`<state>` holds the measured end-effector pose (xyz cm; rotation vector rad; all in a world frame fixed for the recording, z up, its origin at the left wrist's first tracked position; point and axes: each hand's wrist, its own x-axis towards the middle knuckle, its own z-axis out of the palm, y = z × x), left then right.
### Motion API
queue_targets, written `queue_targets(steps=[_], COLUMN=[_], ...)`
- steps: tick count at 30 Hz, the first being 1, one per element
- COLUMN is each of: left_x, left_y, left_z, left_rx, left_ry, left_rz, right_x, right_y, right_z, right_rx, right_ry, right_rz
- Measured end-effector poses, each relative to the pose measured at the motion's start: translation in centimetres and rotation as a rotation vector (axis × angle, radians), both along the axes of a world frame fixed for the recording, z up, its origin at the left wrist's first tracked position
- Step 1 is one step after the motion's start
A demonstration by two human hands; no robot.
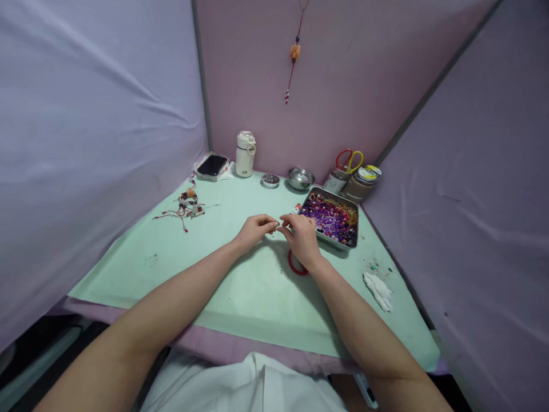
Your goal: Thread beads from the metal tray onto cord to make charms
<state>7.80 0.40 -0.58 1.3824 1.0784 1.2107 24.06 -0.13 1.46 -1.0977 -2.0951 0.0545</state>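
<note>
My left hand (256, 231) and my right hand (302, 233) meet fingertip to fingertip over the middle of the pale green table. Both are pinched closed, and whatever sits between the fingertips is too small to name. Just right of my right hand lies a metal tray (337, 247) filled with purple, red and dark beads (330, 218). Under my right wrist a red ring-shaped handle (295, 266) shows; the rest of that item is hidden by the hand. Off to the left, beaded cord strings (189, 207) with red tassels rest on the table.
Along the back stand a phone (213, 165) on a clear box, a white bottle (245, 154), a small dish (270, 181), a steel bowl (301, 178), a jar (338, 178) holding scissors (349, 161), and a lidded jar (361, 182). A crumpled white cloth (378, 292) lies right.
</note>
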Motion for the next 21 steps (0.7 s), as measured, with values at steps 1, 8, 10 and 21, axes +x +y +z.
queue_targets(steps=[1, 8, 10, 21], left_x=[0.0, -0.2, -0.2, 0.1], left_y=[0.1, 0.5, 0.5, -0.1], left_z=[-0.1, -0.3, -0.2, 0.8], left_rx=[0.002, -0.037, -0.037, -0.009], left_ry=[-0.024, -0.132, -0.135, -0.065], left_rz=[0.022, 0.100, 0.095, 0.117], right_x=[0.1, 0.7, 0.7, 0.2], right_y=[0.1, 1.5, 1.7, 1.4], right_z=[0.0, -0.4, -0.7, -0.7], right_rx=[-0.017, -0.146, -0.188, -0.357], right_ry=[0.039, 0.331, 0.339, 0.425], right_rz=[0.004, 0.041, 0.057, 0.093])
